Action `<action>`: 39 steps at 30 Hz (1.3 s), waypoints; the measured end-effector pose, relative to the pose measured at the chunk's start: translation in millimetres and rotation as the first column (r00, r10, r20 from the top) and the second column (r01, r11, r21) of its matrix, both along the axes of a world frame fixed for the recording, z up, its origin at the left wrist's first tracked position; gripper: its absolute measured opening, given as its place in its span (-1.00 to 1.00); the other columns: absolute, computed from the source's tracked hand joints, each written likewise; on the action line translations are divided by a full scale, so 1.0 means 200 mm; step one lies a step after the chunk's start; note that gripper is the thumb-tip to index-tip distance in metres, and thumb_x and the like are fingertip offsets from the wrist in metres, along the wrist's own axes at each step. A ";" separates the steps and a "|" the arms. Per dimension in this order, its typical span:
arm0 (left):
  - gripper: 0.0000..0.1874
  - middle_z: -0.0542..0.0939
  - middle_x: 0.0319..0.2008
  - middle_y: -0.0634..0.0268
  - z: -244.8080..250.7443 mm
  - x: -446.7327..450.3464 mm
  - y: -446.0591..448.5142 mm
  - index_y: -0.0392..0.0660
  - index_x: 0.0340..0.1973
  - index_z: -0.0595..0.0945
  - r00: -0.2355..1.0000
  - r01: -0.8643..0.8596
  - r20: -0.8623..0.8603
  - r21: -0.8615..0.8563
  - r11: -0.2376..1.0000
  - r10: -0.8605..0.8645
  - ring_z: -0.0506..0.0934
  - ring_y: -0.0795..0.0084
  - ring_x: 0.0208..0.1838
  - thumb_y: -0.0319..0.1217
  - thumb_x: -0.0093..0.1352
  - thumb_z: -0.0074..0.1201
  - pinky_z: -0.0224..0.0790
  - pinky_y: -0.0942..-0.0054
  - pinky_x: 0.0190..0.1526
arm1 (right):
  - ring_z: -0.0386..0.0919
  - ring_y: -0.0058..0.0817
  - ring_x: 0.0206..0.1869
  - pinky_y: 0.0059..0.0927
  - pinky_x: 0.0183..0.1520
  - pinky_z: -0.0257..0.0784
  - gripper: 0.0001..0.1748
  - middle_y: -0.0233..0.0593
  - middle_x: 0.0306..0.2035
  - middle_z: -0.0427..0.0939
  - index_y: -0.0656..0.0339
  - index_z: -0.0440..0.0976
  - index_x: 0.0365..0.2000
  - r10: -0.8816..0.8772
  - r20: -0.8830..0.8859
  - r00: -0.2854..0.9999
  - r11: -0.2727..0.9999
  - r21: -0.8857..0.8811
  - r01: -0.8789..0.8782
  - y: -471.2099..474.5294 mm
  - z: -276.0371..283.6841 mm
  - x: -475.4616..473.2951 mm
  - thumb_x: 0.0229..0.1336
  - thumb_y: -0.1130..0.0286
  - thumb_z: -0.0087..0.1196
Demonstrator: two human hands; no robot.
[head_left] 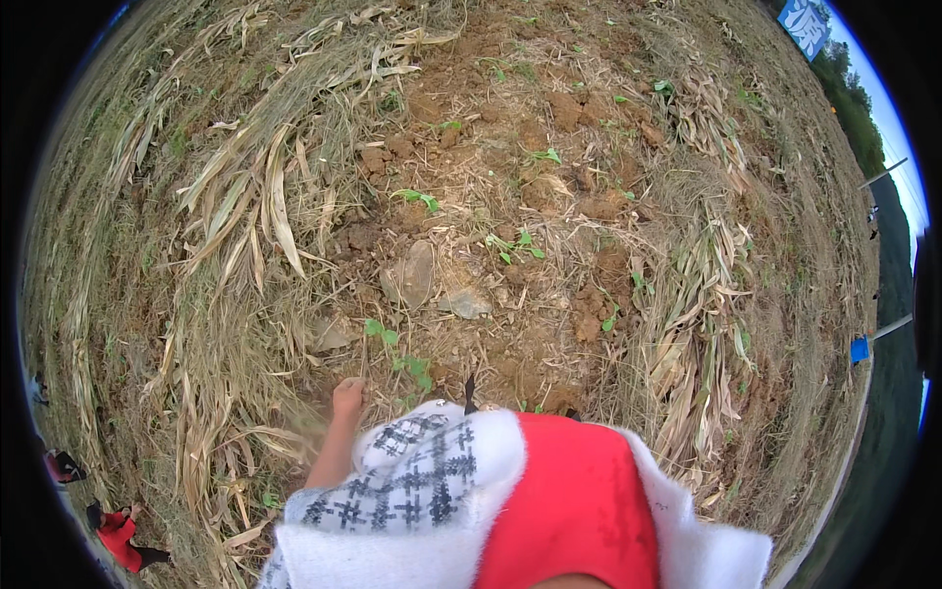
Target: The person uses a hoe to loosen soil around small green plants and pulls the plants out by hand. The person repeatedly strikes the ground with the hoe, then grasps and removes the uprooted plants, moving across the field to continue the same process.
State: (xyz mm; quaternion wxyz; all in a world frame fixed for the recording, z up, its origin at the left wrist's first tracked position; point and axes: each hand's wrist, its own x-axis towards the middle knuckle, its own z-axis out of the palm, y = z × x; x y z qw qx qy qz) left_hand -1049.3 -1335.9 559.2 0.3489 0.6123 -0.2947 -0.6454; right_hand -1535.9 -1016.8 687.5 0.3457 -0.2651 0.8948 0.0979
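Note:
My left hand point(349, 397) hangs low over the ground, fingers curled. Whether anything is in it cannot be made out. Just to its right grow small green seedlings point(413, 370), with another leafy plant point(381, 331) a little farther out. My right hand is out of view. A dark pointed thing point(469, 394) sticks up past the edge of my white fuzzy garment point(412, 471); its kind is unclear. Flat stones point(410, 276) lie in the soil ahead, and more seedlings point(515, 247) stand beyond them in the strip of brown earth point(508, 368).
Dry corn stalks and leaves point(257, 199) are heaped along the left, with another row of dry stalks point(710, 294) on the right. A person in red point(121, 537) is at the far lower left. Blue signs point(859, 350) stand at the field's right edge.

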 end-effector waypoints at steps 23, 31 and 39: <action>-0.83 0.56 -0.59 0.29 -0.02 -0.16 -0.13 -0.24 -0.40 0.62 0.917 0.099 0.367 0.162 0.982 -0.153 0.52 0.53 -0.54 -0.39 0.23 0.03 0.37 0.55 -0.50 | 0.59 -0.20 -0.34 -0.31 -0.26 0.45 -0.56 0.03 -0.44 0.59 0.44 0.55 -0.44 0.102 0.205 0.973 0.976 0.170 -0.138 -0.40 -0.63 -0.51 -0.19 0.17 0.20; -0.81 0.61 -0.54 0.20 0.16 -0.16 -0.31 -0.24 -0.36 0.63 0.811 0.154 0.554 0.107 0.982 -0.188 0.57 0.51 -0.52 -0.38 0.22 0.07 0.39 0.51 -0.45 | 0.59 -0.21 -0.39 -0.29 -0.27 0.46 -0.57 0.00 -0.48 0.59 0.45 0.55 -0.46 0.193 0.397 0.898 0.972 0.049 -0.230 -1.13 -0.57 -0.68 -0.18 0.19 0.20; -0.82 0.58 -0.52 0.18 0.47 -0.14 -0.61 -0.34 -0.31 0.57 0.832 -0.123 0.548 0.032 0.992 0.085 0.57 0.45 -0.53 -0.50 0.23 -0.02 0.44 0.55 -0.51 | 0.46 -0.53 -0.62 -0.40 -0.57 0.38 -0.66 -0.21 -0.59 0.50 0.43 0.43 -0.41 0.097 0.717 0.690 0.941 -0.293 0.172 -2.17 -0.31 -0.47 -0.11 0.33 0.18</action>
